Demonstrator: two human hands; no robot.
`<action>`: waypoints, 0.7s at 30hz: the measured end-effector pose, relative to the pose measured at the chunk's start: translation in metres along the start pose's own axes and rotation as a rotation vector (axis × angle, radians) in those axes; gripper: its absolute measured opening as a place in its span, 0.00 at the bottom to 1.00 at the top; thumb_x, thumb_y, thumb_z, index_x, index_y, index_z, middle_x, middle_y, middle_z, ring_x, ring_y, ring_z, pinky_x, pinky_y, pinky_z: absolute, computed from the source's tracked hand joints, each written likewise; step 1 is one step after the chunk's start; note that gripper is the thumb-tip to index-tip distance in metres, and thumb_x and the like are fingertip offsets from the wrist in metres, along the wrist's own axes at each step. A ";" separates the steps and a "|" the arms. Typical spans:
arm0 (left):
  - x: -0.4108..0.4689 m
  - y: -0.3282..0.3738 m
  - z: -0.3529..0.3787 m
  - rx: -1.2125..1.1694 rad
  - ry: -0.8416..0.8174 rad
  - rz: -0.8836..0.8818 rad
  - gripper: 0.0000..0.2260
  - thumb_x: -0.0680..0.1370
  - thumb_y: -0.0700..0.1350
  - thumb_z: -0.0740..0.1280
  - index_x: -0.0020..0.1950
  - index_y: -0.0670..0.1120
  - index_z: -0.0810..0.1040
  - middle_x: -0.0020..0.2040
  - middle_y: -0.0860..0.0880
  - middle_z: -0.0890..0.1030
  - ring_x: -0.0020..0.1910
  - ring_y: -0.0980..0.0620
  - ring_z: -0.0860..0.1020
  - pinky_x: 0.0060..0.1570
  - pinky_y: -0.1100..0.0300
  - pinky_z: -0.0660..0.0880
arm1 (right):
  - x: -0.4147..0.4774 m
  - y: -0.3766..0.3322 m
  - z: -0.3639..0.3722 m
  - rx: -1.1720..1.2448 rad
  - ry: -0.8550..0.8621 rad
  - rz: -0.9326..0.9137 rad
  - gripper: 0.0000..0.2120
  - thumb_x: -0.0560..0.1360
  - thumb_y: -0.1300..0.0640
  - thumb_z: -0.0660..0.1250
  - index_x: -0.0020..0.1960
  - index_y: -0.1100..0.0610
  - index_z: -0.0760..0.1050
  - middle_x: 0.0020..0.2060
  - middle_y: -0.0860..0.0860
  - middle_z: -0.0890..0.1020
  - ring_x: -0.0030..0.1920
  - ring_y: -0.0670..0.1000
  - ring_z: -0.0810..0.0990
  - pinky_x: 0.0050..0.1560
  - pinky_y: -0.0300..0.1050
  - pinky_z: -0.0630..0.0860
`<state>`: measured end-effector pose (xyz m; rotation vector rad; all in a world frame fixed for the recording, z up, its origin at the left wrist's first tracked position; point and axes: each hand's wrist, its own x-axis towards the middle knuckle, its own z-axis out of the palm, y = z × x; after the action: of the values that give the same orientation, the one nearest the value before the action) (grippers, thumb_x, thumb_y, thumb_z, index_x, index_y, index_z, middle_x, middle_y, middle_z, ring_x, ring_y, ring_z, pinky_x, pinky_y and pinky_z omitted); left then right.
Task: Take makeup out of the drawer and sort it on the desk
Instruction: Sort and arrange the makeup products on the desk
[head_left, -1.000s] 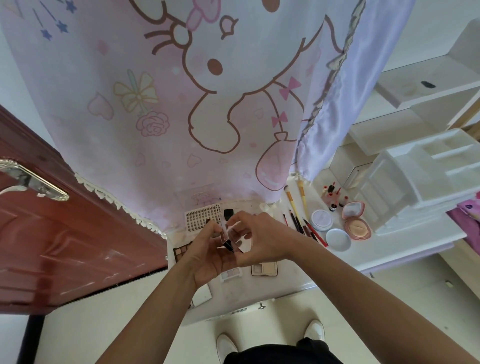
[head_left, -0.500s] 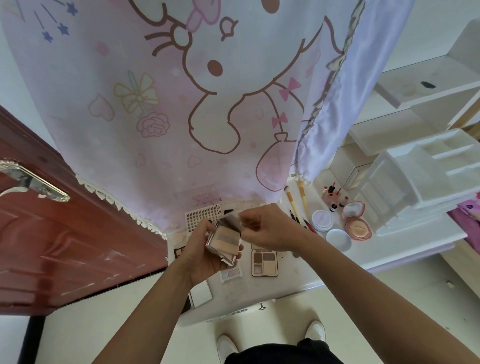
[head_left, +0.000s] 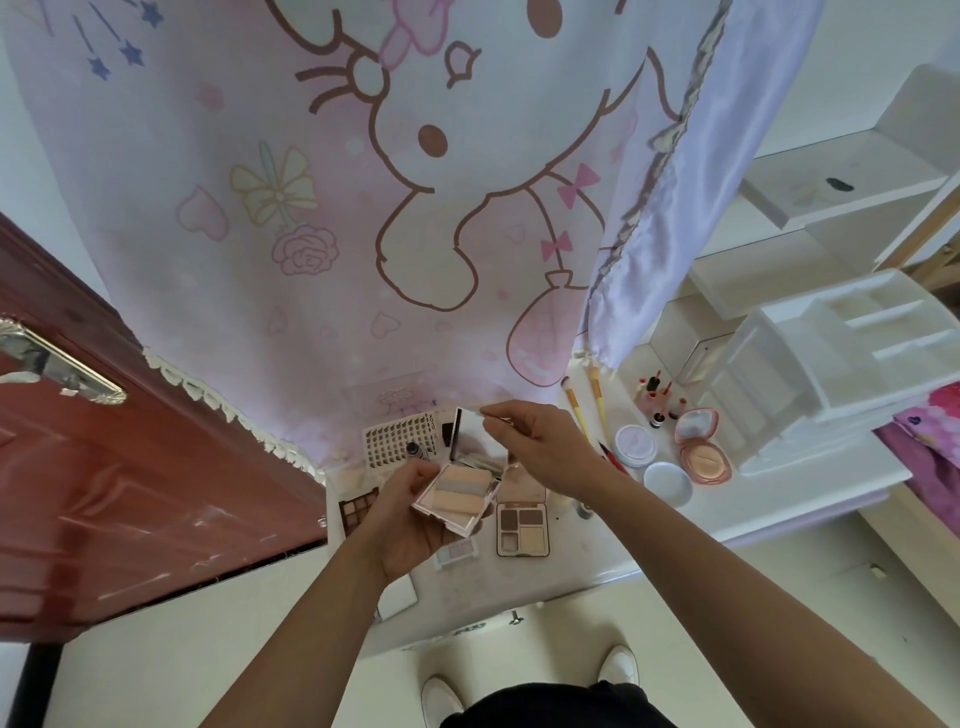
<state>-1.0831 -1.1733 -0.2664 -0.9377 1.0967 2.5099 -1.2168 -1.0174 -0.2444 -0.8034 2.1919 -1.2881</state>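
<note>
The left hand (head_left: 410, 519) cradles an open compact palette (head_left: 457, 496) in its palm, with the fingers curled up around the case's left and under sides. The case is a pale pink, glossy rectangle. Its pan shows three bands running across: peach, a thin pale grey-white strip, then peach again. The lid (head_left: 475, 441) stands raised on its hinge at the far side, with a mirror on its inner face. The right hand (head_left: 550, 452) pinches the lid's top edge between thumb and forefinger, and its other fingers are loosely folded.

The compact is held in the air above the left part of the white table (head_left: 571, 551), clear of its surface.

Beneath it, near the front edge, lie a four-pan brown and cream eyeshadow palette (head_left: 522, 527) and a small lilac palette (head_left: 457, 552). A dark multi-pan palette (head_left: 356, 512) sits by the left edge. A sheet of nail tips (head_left: 395, 441) lies toward the back edge under the cartoon curtain (head_left: 415, 208).

Further right are two yellow-handled brushes (head_left: 574, 402), a round white jar (head_left: 635, 444), a round white cap (head_left: 667, 480) and an open pink powder compact (head_left: 704, 449). Small red-topped bottles (head_left: 657, 402) stand behind them. A white organiser (head_left: 831, 374) occupies the right end of the table.
</note>
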 end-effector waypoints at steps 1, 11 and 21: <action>0.002 0.000 0.000 0.043 0.044 0.033 0.16 0.80 0.45 0.59 0.58 0.36 0.79 0.52 0.34 0.82 0.45 0.39 0.82 0.46 0.49 0.79 | 0.000 0.002 0.002 -0.045 0.012 0.011 0.14 0.82 0.49 0.64 0.65 0.51 0.79 0.33 0.39 0.79 0.34 0.38 0.76 0.41 0.34 0.71; 0.004 -0.008 -0.014 0.263 0.032 0.070 0.13 0.79 0.32 0.65 0.63 0.38 0.77 0.54 0.38 0.84 0.48 0.44 0.84 0.45 0.52 0.82 | -0.004 0.011 0.022 -0.159 0.048 0.051 0.15 0.82 0.49 0.62 0.67 0.49 0.77 0.54 0.44 0.83 0.52 0.43 0.79 0.50 0.28 0.69; 0.025 -0.018 -0.012 0.343 -0.092 0.057 0.16 0.79 0.32 0.65 0.65 0.44 0.75 0.52 0.41 0.84 0.45 0.46 0.83 0.43 0.53 0.81 | -0.032 0.030 0.020 0.055 0.289 0.201 0.11 0.82 0.54 0.64 0.62 0.52 0.80 0.43 0.38 0.80 0.41 0.36 0.77 0.45 0.31 0.69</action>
<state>-1.0884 -1.1705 -0.2991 -0.6970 1.4787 2.2768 -1.1882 -0.9963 -0.2768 -0.3818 2.3748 -1.4261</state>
